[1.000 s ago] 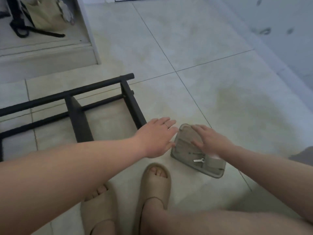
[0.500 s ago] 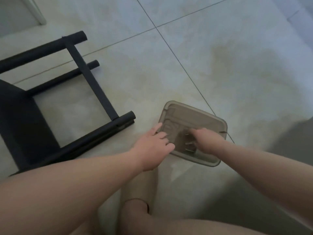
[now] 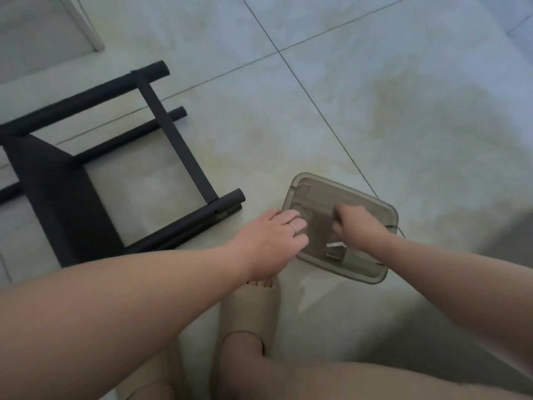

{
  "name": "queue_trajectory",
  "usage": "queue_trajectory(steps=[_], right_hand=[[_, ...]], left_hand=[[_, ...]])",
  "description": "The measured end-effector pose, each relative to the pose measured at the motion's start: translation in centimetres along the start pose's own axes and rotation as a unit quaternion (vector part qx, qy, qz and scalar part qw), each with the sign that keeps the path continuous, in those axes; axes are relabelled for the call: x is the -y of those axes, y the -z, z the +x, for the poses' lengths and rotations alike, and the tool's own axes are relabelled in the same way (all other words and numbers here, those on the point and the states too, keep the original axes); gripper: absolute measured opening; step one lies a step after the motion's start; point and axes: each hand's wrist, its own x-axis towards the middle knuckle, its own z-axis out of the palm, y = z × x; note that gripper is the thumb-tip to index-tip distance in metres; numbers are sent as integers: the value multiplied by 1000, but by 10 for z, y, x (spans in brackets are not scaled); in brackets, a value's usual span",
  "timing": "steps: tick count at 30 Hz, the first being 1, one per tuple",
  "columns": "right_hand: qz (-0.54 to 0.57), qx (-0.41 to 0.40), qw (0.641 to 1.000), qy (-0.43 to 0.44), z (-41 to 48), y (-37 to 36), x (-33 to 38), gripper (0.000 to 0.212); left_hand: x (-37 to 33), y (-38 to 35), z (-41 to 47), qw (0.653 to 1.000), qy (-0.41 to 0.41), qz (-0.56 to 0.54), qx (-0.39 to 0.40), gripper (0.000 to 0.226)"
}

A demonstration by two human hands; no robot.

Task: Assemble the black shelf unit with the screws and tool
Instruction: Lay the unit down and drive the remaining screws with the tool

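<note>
Bare forearms and bare legs. A thin silver ring (image 3: 293, 227) sits on a left hand (image 3: 268, 243) finger; a beige slide sandal (image 3: 250, 308) covers one foot.

The black shelf unit (image 3: 57, 197) lies on its side on the floor at the left. Its round tubes run left to right and end in blunt tips toward the right. A flat crossbar (image 3: 176, 140) joins the far tube to the near one, and a dark panel fills the frame's left part. Just right of the near tube ends sits a smoky translucent box (image 3: 340, 194). Pale metal pieces (image 3: 336, 251) lie at its near side, too blurred to tell screws from tool.
</note>
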Motion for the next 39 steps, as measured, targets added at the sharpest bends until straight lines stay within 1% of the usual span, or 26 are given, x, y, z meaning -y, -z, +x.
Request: queue_trajectory(steps=[2, 4, 6, 8, 10, 13, 15, 17, 21, 25, 28, 30, 31, 32, 33, 34, 35, 36, 37, 39], right_hand=[[37, -36, 999, 17, -17, 19, 14, 9], [57, -67, 995, 54, -34, 42, 32, 14], [76, -102, 988, 89, -51, 65, 57, 18], [102, -130, 979, 118, -69, 83, 86, 20], [124, -135, 974, 137, -85, 94, 116, 18], [136, -111, 973, 152, -100, 100, 154, 12], [146, -88, 972, 161, -104, 99, 171, 17], [153, -65, 972, 164, -105, 97, 181, 25], [205, -56, 963, 163, -94, 89, 194, 30], [289, -30, 942, 170, -86, 70, 193, 22], [362, 2, 914, 182, -82, 55, 185, 16], [407, -3, 894, 190, -78, 45, 182, 17], [424, -11, 884, 197, -76, 39, 182, 18], [435, -21, 875, 209, -74, 34, 181, 20], [442, -34, 868, 224, -72, 28, 181, 21], [445, -48, 862, 237, -71, 23, 181, 21], [447, -64, 858, 246, -70, 19, 180, 20], [450, -78, 855, 247, -68, 14, 179, 18], [456, -89, 852, 242, -67, 10, 177, 16], [462, -103, 850, 233, -65, 2, 174, 13]], left_hand=[[7, 23, -11, 1000, -3, 11, -23, 25], [18, 50, -24, 999, 6, 25, -38, 26], [30, 81, -38, 996, 70, 28, -42, 31], [43, 110, -52, 984, 174, 1, -42, 35], [54, 132, -68, 961, 270, -37, -50, 37], [69, 146, -96, 915, 377, -128, -63, 38], [81, 142, -113, 884, 418, -201, -63, 36], [93, 134, -123, 858, 436, -266, -52, 31], [109, 104, -125, 809, 463, -359, -50, 29], [114, 64, -107, 752, 468, -464, -9, 45], [112, 47, -91, 713, 451, -537, -3, 53], [110, 38, -85, 679, 422, -600, -9, 54], [109, 35, -86, 659, 407, -633, -11, 53], [109, 31, -88, 647, 395, -652, -8, 49], [109, 28, -93, 648, 382, -659, -3, 43], [110, 25, -97, 659, 364, -658, 2, 32], [110, 21, -101, 675, 344, -653, 3, 20], [111, 18, -104, 692, 324, -645, 1, 17], [110, 15, -105, 706, 312, -636, -3, 24], [107, 11, -105, 717, 308, -625, -24, 31]])
